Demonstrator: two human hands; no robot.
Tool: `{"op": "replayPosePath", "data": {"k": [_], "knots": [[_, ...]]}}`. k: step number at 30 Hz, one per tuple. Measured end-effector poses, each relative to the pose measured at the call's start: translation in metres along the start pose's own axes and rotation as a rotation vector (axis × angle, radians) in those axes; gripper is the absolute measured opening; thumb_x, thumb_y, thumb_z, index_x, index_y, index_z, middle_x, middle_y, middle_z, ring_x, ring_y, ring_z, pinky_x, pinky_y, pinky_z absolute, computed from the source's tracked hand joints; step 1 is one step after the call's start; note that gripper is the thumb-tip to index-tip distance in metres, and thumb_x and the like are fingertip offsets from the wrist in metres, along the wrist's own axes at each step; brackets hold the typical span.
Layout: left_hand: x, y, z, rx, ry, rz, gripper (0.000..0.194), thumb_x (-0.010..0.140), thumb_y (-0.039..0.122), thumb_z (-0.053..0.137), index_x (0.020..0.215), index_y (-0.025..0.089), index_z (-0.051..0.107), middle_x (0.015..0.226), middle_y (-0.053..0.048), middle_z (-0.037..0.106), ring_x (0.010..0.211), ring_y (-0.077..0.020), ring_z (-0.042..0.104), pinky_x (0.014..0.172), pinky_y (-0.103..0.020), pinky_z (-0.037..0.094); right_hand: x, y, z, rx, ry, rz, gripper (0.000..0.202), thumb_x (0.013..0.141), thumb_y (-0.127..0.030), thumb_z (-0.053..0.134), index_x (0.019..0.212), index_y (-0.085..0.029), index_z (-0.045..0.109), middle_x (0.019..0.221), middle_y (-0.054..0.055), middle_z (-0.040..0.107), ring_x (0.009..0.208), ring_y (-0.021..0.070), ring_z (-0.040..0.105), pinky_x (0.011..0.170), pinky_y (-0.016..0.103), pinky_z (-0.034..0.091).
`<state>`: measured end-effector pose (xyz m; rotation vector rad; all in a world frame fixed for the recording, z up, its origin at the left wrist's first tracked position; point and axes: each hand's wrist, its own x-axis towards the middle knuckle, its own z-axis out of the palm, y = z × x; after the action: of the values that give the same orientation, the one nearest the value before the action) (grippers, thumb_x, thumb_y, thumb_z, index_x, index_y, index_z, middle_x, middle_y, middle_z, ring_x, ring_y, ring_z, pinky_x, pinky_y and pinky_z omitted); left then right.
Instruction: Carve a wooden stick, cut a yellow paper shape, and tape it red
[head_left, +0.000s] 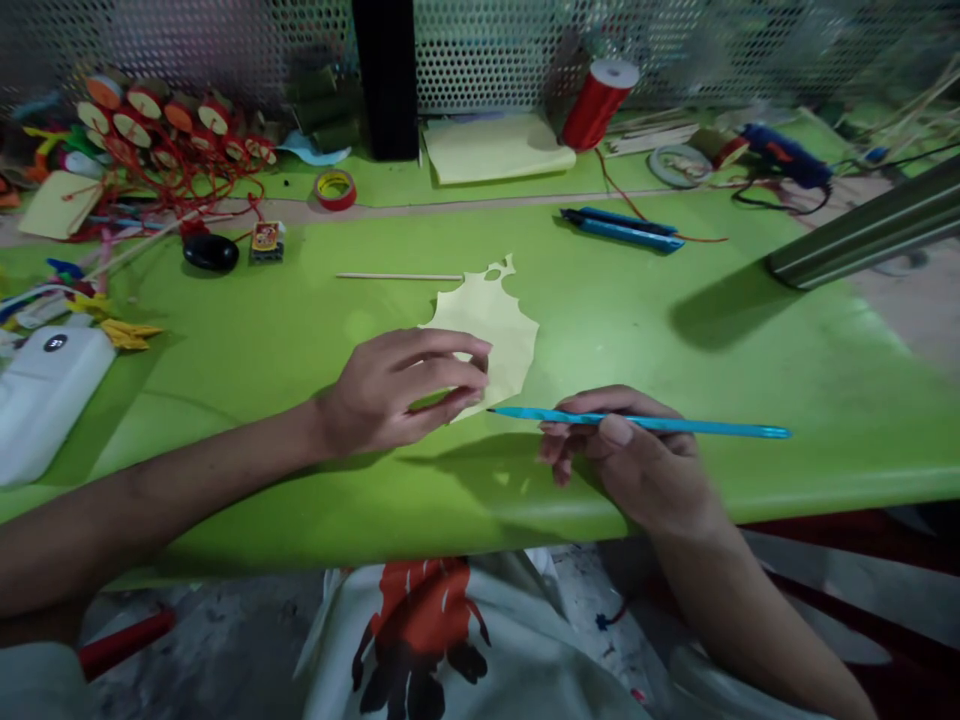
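Note:
A pale yellow sheet of paper with a scalloped, cut edge lies on the green table. Small holes show in the narrow strip at its top. Over the paper's left side is my left hand, its fingers bent and apart, holding nothing; whether the fingertips press on the sheet I cannot tell. My right hand grips a slim blue pen between thumb and fingers. The pen lies nearly level, its dark tip pointing left, close to the paper's lower edge. Left of the paper's top lies a thin wooden stick.
A blue box cutter, red tape roll, black mouse and small box lie behind. Further back are a red thread spool and glue gun. A metal post stands right, a white device left.

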<state>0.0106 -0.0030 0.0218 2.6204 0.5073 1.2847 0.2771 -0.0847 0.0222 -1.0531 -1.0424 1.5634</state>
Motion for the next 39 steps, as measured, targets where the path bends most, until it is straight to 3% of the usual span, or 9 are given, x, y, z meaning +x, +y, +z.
{"op": "replayPosePath", "data": {"k": [7, 19, 29, 32, 35, 37, 39], "knots": [[0.0, -0.001, -0.003, 0.009, -0.021, 0.058, 0.019, 0.097, 0.023, 0.078, 0.115, 0.021, 0.072, 0.121, -0.011, 0.081, 0.1, -0.0172, 0.08, 0.089, -0.029, 0.063, 0.003, 0.001, 0.0, 0.012, -0.013, 0.008, 0.019, 0.09, -0.052, 0.08, 0.102, -0.037, 0.082, 0.095, 0.004, 0.083, 0.071, 0.023, 0.079, 0.049, 0.033, 0.062], [0.002, 0.0, -0.001, -0.014, -0.015, 0.037, 0.014, 0.099, 0.023, 0.077, 0.111, 0.021, 0.072, 0.12, -0.01, 0.082, 0.1, -0.0169, 0.08, 0.089, -0.029, 0.063, 0.006, 0.002, 0.001, -0.032, 0.025, 0.042, 0.037, 0.088, -0.064, 0.079, 0.101, -0.029, 0.078, 0.093, 0.007, 0.084, 0.067, 0.0253, 0.08, 0.046, 0.034, 0.061], [0.001, -0.002, 0.002, -0.021, -0.006, 0.054, 0.022, 0.093, 0.018, 0.081, 0.113, 0.017, 0.071, 0.12, -0.013, 0.082, 0.1, -0.0183, 0.081, 0.088, -0.029, 0.063, 0.006, 0.002, 0.003, 0.023, 0.016, 0.04, 0.032, 0.09, -0.06, 0.079, 0.101, -0.029, 0.079, 0.092, 0.005, 0.084, 0.066, 0.0227, 0.079, 0.046, 0.03, 0.06], [0.001, 0.0, 0.003, -0.026, 0.001, 0.042, 0.02, 0.095, 0.016, 0.079, 0.112, 0.018, 0.07, 0.121, -0.011, 0.082, 0.104, -0.0179, 0.081, 0.089, -0.028, 0.064, 0.005, -0.002, -0.001, -0.033, 0.045, -0.042, 0.027, 0.095, -0.056, 0.073, 0.106, -0.032, 0.079, 0.096, 0.004, 0.084, 0.067, 0.0223, 0.079, 0.047, 0.032, 0.06], [0.003, 0.003, 0.0, -0.032, -0.013, 0.03, 0.013, 0.098, 0.014, 0.075, 0.108, 0.018, 0.069, 0.12, -0.01, 0.082, 0.105, -0.0176, 0.081, 0.089, -0.028, 0.065, 0.01, -0.01, -0.018, -0.38, 0.136, -0.287, 0.019, 0.102, -0.042, 0.067, 0.116, -0.037, 0.078, 0.107, 0.003, 0.083, 0.084, 0.0243, 0.081, 0.062, 0.038, 0.067], [0.007, 0.005, -0.006, 0.004, -0.023, 0.023, 0.011, 0.098, 0.015, 0.074, 0.106, 0.019, 0.069, 0.121, -0.008, 0.082, 0.106, -0.0168, 0.081, 0.089, -0.029, 0.066, 0.022, -0.017, -0.04, -0.855, 0.17, -0.474, 0.025, 0.103, -0.034, 0.064, 0.124, -0.038, 0.077, 0.118, 0.003, 0.081, 0.102, 0.0266, 0.08, 0.086, 0.046, 0.068], [0.013, 0.005, -0.015, 0.083, -0.018, -0.01, 0.013, 0.097, 0.014, 0.073, 0.107, 0.021, 0.068, 0.122, -0.005, 0.081, 0.109, -0.0155, 0.079, 0.09, -0.03, 0.066, 0.039, -0.024, -0.065, -1.306, 0.098, -0.574, 0.032, 0.104, -0.029, 0.059, 0.131, -0.036, 0.076, 0.128, 0.005, 0.079, 0.115, 0.0297, 0.077, 0.105, 0.052, 0.063]]}}
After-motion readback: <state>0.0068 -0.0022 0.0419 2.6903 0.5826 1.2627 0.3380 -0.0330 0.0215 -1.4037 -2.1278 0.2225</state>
